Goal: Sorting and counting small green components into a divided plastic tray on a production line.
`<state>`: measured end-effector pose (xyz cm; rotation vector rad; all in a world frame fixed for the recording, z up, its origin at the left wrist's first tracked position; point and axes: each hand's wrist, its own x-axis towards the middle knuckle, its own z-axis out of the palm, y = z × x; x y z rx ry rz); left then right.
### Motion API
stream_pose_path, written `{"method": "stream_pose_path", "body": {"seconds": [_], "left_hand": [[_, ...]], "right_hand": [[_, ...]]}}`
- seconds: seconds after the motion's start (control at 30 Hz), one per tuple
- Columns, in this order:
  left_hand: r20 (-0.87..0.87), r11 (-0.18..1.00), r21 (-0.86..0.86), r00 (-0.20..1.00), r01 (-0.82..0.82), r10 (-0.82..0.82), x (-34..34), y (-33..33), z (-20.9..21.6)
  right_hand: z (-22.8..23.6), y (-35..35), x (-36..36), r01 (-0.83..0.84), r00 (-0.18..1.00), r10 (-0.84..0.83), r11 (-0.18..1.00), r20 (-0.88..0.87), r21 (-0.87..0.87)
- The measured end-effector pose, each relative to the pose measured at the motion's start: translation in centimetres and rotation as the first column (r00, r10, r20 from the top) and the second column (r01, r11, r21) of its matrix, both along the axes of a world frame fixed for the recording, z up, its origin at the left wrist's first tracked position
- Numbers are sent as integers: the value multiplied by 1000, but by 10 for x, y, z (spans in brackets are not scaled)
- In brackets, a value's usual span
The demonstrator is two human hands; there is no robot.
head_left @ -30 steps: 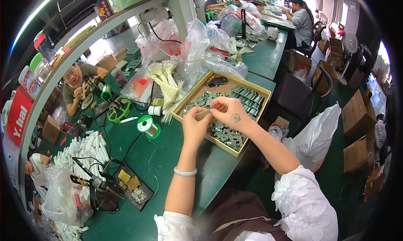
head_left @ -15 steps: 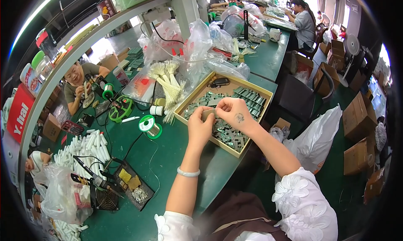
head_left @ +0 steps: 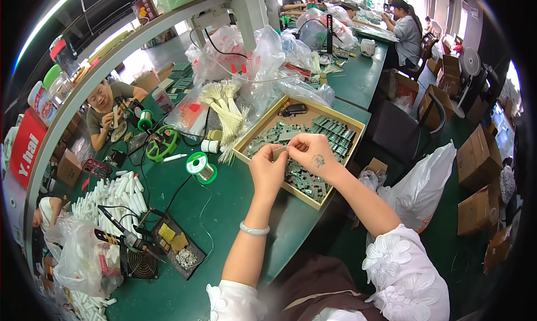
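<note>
Above a shallow yellow-edged cardboard tray (head_left: 348, 166), my two hands meet with a small flat greyish piece (head_left: 280, 151) between their fingertips. It looks like a little circuit board strip, though the fingers cover much of it. My left hand (head_left: 267, 169) pinches it from the left side. The fingers of my right hand (head_left: 313, 153) are closed at its right end. Under and around the hands lie many loose small circuit boards (head_left: 306, 182), green and silver. At the tray's far right, more boards stand in neat rows (head_left: 334, 132). Dark keys (head_left: 293, 110) rest in the tray's far corner.
Left of the tray are a solder spool (head_left: 201, 167), a bundle of cream wires (head_left: 226, 111) and a green reel stand (head_left: 162, 144). Nearer me lie a soldering iron (head_left: 132, 240), a sponge tray (head_left: 180, 245) and white tubes (head_left: 126, 195). Across the bench sits a co-worker (head_left: 109, 111).
Both hands stay over the tray, pinching the same small piece with only slight finger movement. The whole view has shifted very slightly.
</note>
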<state>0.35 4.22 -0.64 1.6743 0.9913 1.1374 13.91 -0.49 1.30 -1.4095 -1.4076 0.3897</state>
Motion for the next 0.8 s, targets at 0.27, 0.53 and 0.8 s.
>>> {"method": "stream_pose_path", "body": {"seconds": [0.27,0.53,0.8], "left_hand": [[68,994,-80,996,70,-65,-1,3,-1],[219,992,-92,973,91,-69,3,3,-7],[21,999,12,998,51,-52,4,-1,-4]], "right_hand": [[2,3,-1,-28,999,27,999,26,36],[-3,3,-3,7,999,-11,993,34,117],[0,1,-1,-6,999,7,999,-38,35]]}}
